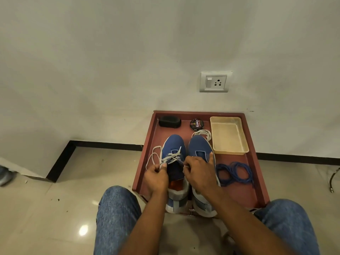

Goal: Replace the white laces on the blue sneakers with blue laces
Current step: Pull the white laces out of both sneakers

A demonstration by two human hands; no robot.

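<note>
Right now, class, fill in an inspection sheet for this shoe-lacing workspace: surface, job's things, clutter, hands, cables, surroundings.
Surface: red-brown tray on a glossy tiled floor.
Job's things: two blue sneakers side by side; left sneaker partly laced with a white lace; right sneaker shows bare eyelets; removed white lace coiled beyond its toe; blue laces bundled right of it.
Clutter: black brush, polish tin, cream plastic tub, apparently empty.
Hands: left hand and right hand each pinch a white lace end.
Cables: dark cable at right edge.
Surroundings: white wall, wall socket, black skirting.
</note>
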